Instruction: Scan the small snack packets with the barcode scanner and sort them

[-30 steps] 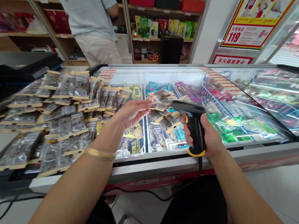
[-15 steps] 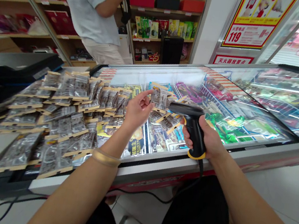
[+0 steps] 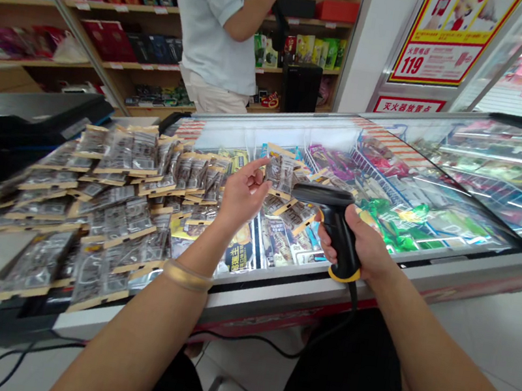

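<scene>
My right hand (image 3: 369, 249) is wrapped round the grip of a black barcode scanner (image 3: 325, 197) with yellow trim, its head facing left. My left hand (image 3: 244, 196), a gold bangle (image 3: 187, 275) on its wrist, has the index finger stretched out and the other fingers loosely bent. That fingertip is at the edge of a small clear packet (image 3: 281, 171) with tan strips; whether they touch I cannot tell. A large heap of similar packets (image 3: 124, 213) lies to the left. More packets (image 3: 298, 213) lie just beyond the scanner.
The glass-topped freezer (image 3: 434, 259) holds purple packs (image 3: 330, 161) and green packs (image 3: 398, 224) in wire baskets. A black device (image 3: 32, 106) stands at left. The scanner cable (image 3: 268, 341) hangs below the freezer edge. Across from me a person (image 3: 218, 30) stands by the shelves.
The person across the freezer has moved to the right, uncovering bottles on the shelf. My hands and the scanner have hardly moved.
</scene>
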`<control>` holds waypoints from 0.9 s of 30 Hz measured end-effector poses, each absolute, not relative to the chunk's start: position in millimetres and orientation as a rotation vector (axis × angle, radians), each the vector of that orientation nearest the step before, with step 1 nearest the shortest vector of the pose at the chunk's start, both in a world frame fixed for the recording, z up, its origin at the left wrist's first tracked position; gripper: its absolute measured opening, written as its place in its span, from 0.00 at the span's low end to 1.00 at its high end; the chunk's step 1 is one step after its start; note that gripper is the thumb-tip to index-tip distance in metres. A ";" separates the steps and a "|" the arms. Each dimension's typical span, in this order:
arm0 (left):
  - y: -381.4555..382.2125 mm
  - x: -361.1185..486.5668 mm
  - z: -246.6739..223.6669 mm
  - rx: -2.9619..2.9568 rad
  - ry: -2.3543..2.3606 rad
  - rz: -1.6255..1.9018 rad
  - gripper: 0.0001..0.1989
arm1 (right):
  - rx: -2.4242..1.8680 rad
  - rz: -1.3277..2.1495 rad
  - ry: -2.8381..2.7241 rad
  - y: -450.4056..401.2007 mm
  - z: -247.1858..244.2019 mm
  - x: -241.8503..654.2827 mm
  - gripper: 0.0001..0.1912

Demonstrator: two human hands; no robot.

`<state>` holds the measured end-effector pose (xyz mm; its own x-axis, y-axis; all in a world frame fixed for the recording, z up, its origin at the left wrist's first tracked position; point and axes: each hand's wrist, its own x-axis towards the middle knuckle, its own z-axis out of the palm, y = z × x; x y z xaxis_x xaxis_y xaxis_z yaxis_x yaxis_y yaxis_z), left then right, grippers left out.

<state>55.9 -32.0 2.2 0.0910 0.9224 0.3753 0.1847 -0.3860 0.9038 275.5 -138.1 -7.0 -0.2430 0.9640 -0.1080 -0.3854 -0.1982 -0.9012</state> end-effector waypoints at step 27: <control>-106.5 -152.0 49.4 1.542 1.617 1.216 0.10 | -0.691 1.839 -0.964 -133.3 -2.1 184.2 0.33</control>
<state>-152.0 -106.5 49.4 -0.1554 0.9729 0.1712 0.4349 -0.0882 0.8962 184.2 -133.3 -2.1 -0.4220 0.9046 -0.0599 -0.4654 -0.2729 -0.8420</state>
